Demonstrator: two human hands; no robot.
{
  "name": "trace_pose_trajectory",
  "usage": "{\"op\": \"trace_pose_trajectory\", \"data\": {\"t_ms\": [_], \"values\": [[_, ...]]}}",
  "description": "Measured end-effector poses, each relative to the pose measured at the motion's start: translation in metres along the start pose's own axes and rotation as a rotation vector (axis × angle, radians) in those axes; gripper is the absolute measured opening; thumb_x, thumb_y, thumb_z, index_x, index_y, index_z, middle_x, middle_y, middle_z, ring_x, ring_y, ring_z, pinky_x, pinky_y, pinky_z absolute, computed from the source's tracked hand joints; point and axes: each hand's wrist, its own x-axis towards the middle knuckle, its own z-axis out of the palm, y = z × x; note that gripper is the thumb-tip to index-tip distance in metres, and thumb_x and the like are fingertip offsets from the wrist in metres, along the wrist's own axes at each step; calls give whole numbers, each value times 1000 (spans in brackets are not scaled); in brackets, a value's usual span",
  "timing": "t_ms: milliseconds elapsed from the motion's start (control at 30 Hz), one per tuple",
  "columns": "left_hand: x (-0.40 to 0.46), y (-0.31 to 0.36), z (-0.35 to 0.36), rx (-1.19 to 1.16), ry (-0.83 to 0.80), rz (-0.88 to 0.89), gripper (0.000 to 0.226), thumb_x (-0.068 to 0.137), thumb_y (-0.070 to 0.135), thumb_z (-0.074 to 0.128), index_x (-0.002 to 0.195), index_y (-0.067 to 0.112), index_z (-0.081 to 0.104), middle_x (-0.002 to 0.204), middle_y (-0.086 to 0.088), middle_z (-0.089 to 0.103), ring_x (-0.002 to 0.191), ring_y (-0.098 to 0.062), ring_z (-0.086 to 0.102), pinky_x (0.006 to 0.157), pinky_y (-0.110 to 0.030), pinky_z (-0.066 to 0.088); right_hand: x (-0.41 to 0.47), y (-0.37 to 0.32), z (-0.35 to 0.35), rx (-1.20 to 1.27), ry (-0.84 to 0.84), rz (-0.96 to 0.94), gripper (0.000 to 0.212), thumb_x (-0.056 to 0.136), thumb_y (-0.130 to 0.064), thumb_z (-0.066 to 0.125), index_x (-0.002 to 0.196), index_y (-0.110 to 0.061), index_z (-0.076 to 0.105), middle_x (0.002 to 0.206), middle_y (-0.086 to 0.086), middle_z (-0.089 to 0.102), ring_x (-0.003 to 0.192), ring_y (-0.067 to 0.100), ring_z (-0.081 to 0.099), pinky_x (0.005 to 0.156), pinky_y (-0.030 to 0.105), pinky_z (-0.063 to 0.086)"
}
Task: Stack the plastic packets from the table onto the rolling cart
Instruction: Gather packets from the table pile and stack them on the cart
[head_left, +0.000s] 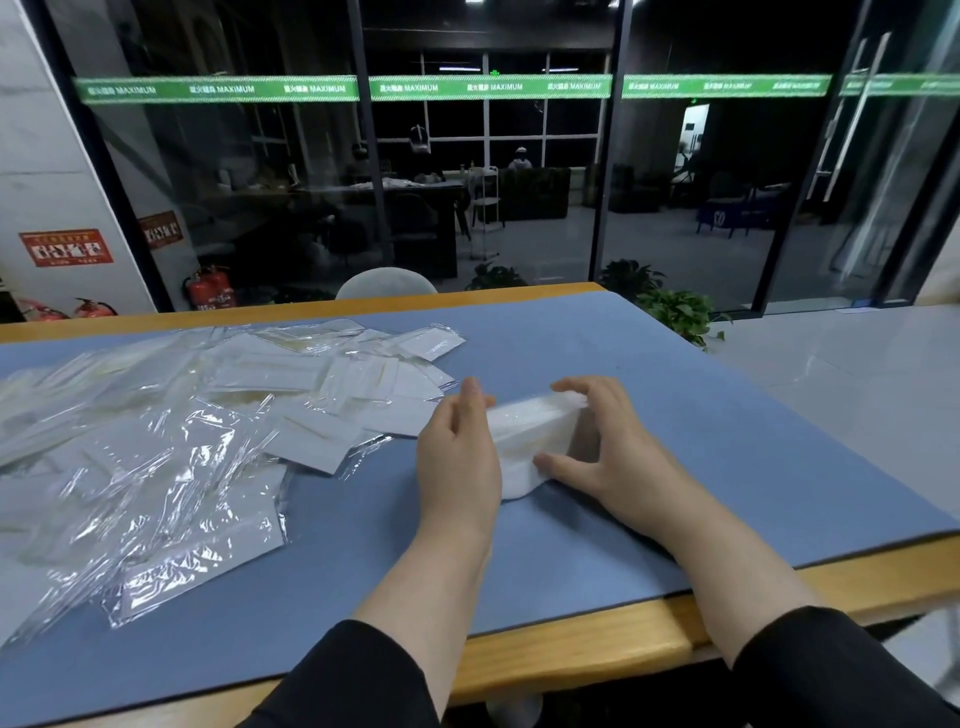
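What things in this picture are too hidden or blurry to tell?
- Rolling cart: not in the head view at all.
- Bundle of packets: its ends are covered by the left hand and right hand; the count is blurred.
- Loose packets: glare hides what is inside, and the pile is cut off by the left edge.
- Red wall sign: writing too small to read.
- Room behind the glass: dark, muddled by reflections.
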Motion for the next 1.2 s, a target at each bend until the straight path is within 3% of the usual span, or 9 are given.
{"op": "trace_pose_trajectory", "data": {"t_ms": [100, 267, 367, 467, 567, 700, 833, 1000, 1200], "values": [[0, -1, 2, -22, -21, 18, 41, 99, 56, 49, 87, 24, 70, 86, 14, 71, 91, -12, 65, 82, -34, 51, 3, 0, 4, 30, 45, -24, 69, 84, -34, 79, 139, -42, 38, 131, -20, 35, 114, -20, 35, 91, -2, 29], [1, -5, 1, 109, 14, 87, 17, 101, 31, 58, 88, 24, 66, 84, 14, 67, 86, -11, 60, 74, -26, 44, 2, 1, 6, -76, -29, 23, 73, 84, -47, 76, 144, -40, 37, 129, -22, 34, 113, -8, 39, 97, 15, 34], [2, -5, 0, 80, -34, 50, 6, 96, 33, 66, 98, 28, 64, 92, 11, 67, 89, -6, 62, 76, -23, 45, 0, 1, 3, -66, -50, 18, 67, 86, -41, 73, 143, -39, 38, 130, -22, 36, 110, -8, 43, 91, 8, 36], [1, -1, 0, 77, -43, 62, 12, 98, 36, 63, 97, 24, 65, 88, 11, 67, 84, -10, 60, 73, -23, 45, 2, -1, 1, -41, -52, 12, 51, 88, -25, 70, 133, -34, 47, 124, -17, 44, 105, -8, 49, 83, 5, 38], [-6, 4, 2, 15, -73, 7, 44, 104, 54, 39, 96, 23, 68, 94, 12, 68, 88, -9, 61, 78, -29, 45, 0, -4, -2, -32, -8, -29, 38, 86, -15, 72, 116, -31, 56, 112, -13, 52, 98, -1, 54, 80, 10, 41], [-13, 5, -6, -90, -321, 97, 51, 87, 79, 46, 120, 42, 56, 115, 15, 67, 112, -8, 62, 96, -30, 48, -16, -9, -26, -68, 101, -52, 39, 83, -12, 73, 109, -35, 57, 108, -16, 54, 100, -5, 53, 81, 10, 40], [-14, 4, -9, 51, -633, 151, 76, 70, 46, 79, 137, 46, 41, 133, 27, 56, 124, 11, 51, 101, -18, 43, -44, -24, -71, -50, 167, 11, 44, 84, -13, 74, 105, -45, 53, 108, -24, 55, 102, -2, 54, 81, 11, 40], [-37, 38, 28, 173, -812, 243, 53, 83, 19, 84, 126, 32, 57, 109, 22, 69, 103, 9, 62, 86, -13, 48, -95, -42, -118, -66, 208, 106, 36, 85, -17, 73, 102, -43, 55, 106, -23, 55, 100, 2, 54, 77, 16, 41], [-101, 76, 128, 147, -1092, 261, 49, 73, 32, 81, 120, 28, 68, 112, 9, 75, 106, -9, 69, 89, -32, 53, -178, -40, -213, -87, 368, 339, 36, 86, -20, 71, 113, -40, 57, 100, -19, 60, 87, -3, 57, 70, 13, 45]]}}
